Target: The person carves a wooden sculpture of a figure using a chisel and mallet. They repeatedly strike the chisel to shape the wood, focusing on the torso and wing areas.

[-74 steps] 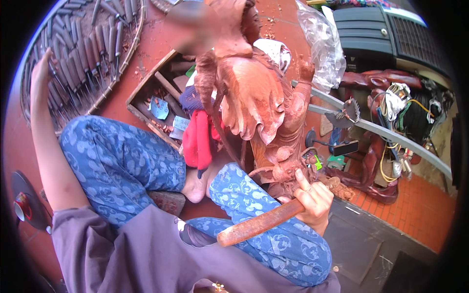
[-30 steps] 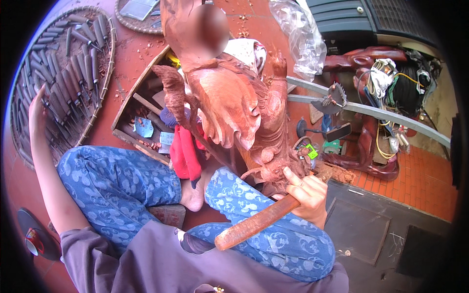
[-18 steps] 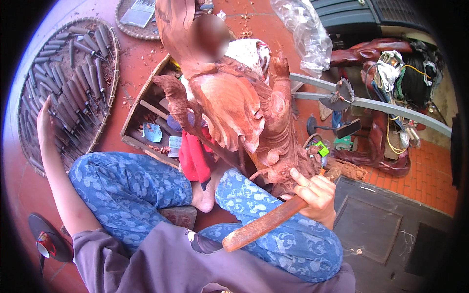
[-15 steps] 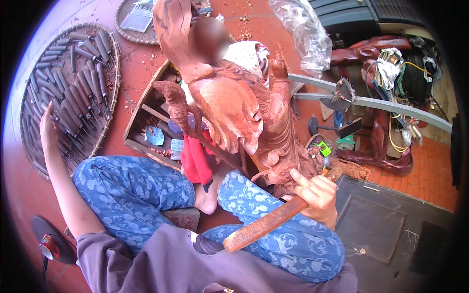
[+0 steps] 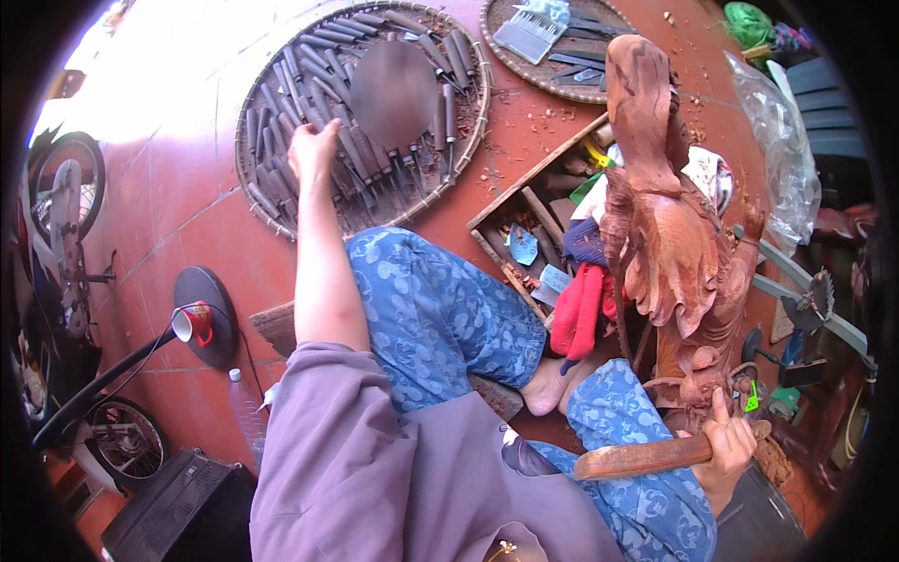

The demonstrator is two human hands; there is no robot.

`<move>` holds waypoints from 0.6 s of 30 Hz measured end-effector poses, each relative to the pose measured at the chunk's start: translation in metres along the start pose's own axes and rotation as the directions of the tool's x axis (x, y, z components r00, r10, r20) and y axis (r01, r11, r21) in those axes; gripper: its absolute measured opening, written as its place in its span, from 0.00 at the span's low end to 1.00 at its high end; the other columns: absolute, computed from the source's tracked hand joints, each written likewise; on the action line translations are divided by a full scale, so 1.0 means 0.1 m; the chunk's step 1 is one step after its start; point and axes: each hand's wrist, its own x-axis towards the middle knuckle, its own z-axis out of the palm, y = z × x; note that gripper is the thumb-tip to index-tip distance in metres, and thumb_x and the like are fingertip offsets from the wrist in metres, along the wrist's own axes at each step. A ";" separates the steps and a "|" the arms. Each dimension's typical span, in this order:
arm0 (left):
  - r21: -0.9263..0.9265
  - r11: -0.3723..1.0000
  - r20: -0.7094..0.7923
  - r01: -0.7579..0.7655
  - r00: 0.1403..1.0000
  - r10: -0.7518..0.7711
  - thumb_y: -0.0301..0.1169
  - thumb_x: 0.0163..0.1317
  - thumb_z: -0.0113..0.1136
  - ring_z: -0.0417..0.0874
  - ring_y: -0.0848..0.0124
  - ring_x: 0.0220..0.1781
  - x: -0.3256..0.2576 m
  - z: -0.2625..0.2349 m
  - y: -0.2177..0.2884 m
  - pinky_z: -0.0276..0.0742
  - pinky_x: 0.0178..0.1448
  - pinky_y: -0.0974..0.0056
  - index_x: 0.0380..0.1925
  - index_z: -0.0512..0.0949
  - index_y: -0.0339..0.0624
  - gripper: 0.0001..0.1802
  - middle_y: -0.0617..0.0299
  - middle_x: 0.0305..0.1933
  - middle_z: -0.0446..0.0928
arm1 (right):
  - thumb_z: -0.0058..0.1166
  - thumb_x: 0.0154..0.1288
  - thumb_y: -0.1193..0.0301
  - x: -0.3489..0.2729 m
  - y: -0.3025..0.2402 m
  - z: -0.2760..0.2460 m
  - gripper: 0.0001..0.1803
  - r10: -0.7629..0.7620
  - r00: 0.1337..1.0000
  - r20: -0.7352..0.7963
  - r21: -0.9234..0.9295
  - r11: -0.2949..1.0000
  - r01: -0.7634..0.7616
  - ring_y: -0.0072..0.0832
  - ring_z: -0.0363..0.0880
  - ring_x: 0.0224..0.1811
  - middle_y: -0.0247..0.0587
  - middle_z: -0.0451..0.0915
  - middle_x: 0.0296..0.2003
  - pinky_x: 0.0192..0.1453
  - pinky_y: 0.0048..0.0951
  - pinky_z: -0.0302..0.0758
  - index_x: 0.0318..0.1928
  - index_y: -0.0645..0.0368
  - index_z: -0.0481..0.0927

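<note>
Over the round woven tray (image 5: 482, 126) at the upper left, my left hand (image 5: 314, 150) reaches down among wooden-handled carving chisels (image 5: 300, 80). Its thumb stands apart from the fingers; the fingertips are partly hidden, and no lifted tool shows. At the lower right my right hand (image 5: 729, 450) is closed around a stick-shaped wooden mallet (image 5: 646, 459), held across my blue-patterned trouser leg. Just beyond that hand stands a carved reddish-brown wooden figure (image 5: 670, 253), with flowing folds and a tall upper part.
An open wooden box (image 5: 538, 173) with cloths and small items lies left of the figure. A second woven tray (image 5: 552, 80) holds flat tools and a plastic case. A lamp base with a red cup (image 5: 194, 324), a bottle (image 5: 245, 412) and a metal bar (image 5: 787, 262) are around.
The view has swung to the left, bringing the chisel tray toward the middle. My left hand has moved further in over the chisels, its fingers more bent. My right hand keeps the mallet.
</note>
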 end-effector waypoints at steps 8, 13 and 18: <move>-0.135 0.991 0.494 0.020 0.868 0.050 0.54 0.54 0.71 0.82 0.76 0.26 -0.31 0.05 0.36 0.80 0.34 0.70 0.43 0.83 0.33 0.32 0.59 0.32 0.82 | 0.71 0.51 0.65 -0.01 0.01 0.00 0.19 -0.003 1.000 -0.011 0.002 1.000 0.003 0.42 0.73 0.23 0.55 0.82 0.53 0.29 0.37 0.68 0.25 0.63 0.73; -0.055 0.986 0.500 -0.155 0.851 0.162 0.53 0.52 0.71 0.88 0.65 0.28 -0.46 0.20 0.71 0.82 0.38 0.61 0.33 0.83 0.33 0.29 0.54 0.25 0.84 | 0.71 0.50 0.65 0.01 0.01 -0.01 0.17 -0.013 1.000 -0.009 -0.010 1.000 0.013 0.41 0.74 0.24 0.52 0.84 0.51 0.30 0.37 0.69 0.25 0.61 0.74; 0.035 0.962 0.414 -0.272 0.880 0.233 0.44 0.57 0.62 0.87 0.50 0.43 -0.44 0.43 0.66 0.81 0.50 0.51 0.37 0.83 0.32 0.22 0.42 0.38 0.84 | 0.70 0.48 0.66 0.08 0.00 -0.04 0.15 0.046 0.998 -0.049 0.035 0.998 -0.044 0.34 0.74 0.23 0.43 0.86 0.50 0.29 0.34 0.70 0.24 0.58 0.75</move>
